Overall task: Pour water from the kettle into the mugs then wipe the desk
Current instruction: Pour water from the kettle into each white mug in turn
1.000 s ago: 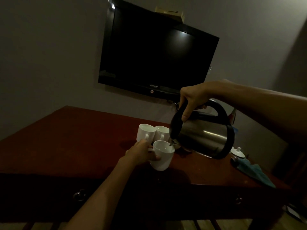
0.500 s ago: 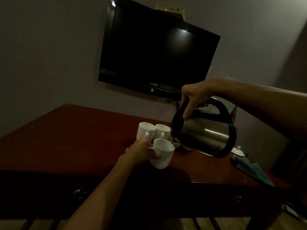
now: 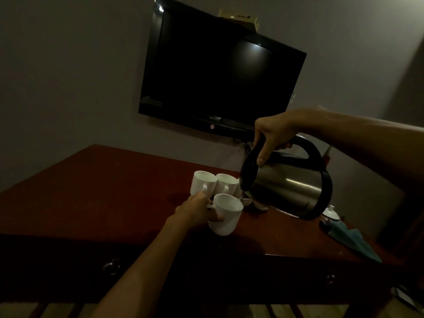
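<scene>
My right hand [image 3: 269, 134] grips the black handle of a steel kettle [image 3: 289, 189], tipped so its spout hangs over a white mug [image 3: 227, 216]. A thin stream of water runs from the spout into that mug. My left hand [image 3: 197, 212] holds this mug by its handle, lifted and slightly tilted above the dark red desk [image 3: 103, 191]. Two more white mugs [image 3: 203, 182] [image 3: 226, 184] stand side by side on the desk just behind it. A blue cloth [image 3: 351, 242] lies crumpled near the desk's right front corner.
A black television [image 3: 218, 72] hangs on the wall behind the desk with a small box [image 3: 238, 19] on top. A small white lidded pot [image 3: 330, 213] stands right of the kettle. Drawer knobs [image 3: 112, 266] show on the desk front.
The kettle has tipped a little further and stays over the held mug. Both hands keep their hold and have barely moved.
</scene>
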A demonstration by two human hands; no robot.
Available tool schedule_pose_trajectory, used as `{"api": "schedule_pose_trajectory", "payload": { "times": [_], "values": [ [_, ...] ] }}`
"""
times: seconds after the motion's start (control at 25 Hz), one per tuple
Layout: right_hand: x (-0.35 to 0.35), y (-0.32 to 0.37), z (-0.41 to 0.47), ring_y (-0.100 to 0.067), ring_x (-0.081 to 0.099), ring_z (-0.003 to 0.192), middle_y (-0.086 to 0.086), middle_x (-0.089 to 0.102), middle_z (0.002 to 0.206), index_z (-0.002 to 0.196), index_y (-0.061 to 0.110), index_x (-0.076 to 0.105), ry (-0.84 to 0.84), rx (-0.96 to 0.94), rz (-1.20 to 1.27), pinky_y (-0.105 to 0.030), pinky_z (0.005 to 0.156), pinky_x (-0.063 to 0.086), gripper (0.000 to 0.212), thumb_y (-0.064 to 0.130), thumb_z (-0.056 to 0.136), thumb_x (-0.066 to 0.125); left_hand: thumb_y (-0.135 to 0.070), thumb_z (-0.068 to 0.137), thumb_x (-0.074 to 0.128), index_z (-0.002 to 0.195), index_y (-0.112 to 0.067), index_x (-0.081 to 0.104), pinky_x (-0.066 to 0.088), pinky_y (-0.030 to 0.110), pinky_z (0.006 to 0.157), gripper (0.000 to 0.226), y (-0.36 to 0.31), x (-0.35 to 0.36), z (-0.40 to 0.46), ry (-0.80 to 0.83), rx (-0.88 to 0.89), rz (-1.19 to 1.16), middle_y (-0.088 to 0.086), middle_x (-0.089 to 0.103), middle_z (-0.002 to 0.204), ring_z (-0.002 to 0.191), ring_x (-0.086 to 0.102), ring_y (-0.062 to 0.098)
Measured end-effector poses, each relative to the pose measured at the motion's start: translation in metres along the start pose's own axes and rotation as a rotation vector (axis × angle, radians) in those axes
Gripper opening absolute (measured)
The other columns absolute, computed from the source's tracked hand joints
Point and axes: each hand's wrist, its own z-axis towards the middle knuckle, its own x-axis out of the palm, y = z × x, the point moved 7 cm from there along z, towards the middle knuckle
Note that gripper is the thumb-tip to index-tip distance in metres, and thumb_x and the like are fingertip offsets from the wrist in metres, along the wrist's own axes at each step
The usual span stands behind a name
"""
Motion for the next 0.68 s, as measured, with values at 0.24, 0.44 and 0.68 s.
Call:
{"api": "schedule_pose_trajectory", "payload": {
  "times": [0.24,0.44,0.68],
  "values": [
    [-0.0023,0.0041,0.0001,-0.013,0.051,0.049,0.001,0.058,0.056,0.085,0.022,0.078,-0.005,0.003,-0.017,-0.024,0.048,0.045,0.027,0.042,0.069,0.085,-0.031,0.079,0.081,0.079,-0.019,0.064,0.056,0.045,0.092,0.021,-0.0014,-0.0016,-0.0021,-0.015,-0.004,0.008,-0.005,0.069,0.086,0.092,0.068,0.014],
    [-0.0029,0.0067,0.0029,-0.012,0.051,0.048,0.001,0.058,0.056,0.085,0.021,0.078,0.006,0.014,-0.015,-0.025,0.047,0.045,0.027,0.041,0.070,0.085,-0.032,0.078,0.082,0.076,-0.022,0.062,0.056,0.046,0.092,0.023,0.0006,-0.0016,-0.0011,-0.014,-0.016,0.012,-0.004,0.069,0.088,0.094,0.069,0.017],
    [-0.0041,0.0080,0.0030,-0.011,0.051,0.048,0.003,0.058,0.054,0.086,0.019,0.078,0.015,0.030,-0.020,-0.025,0.047,0.045,0.027,0.040,0.070,0.085,-0.031,0.080,0.080,0.079,-0.026,0.061,0.055,0.046,0.094,0.020,0.0002,0.0003,0.0004,0.007,-0.021,0.013,-0.007,0.068,0.088,0.097,0.068,0.016]
  ]
}}
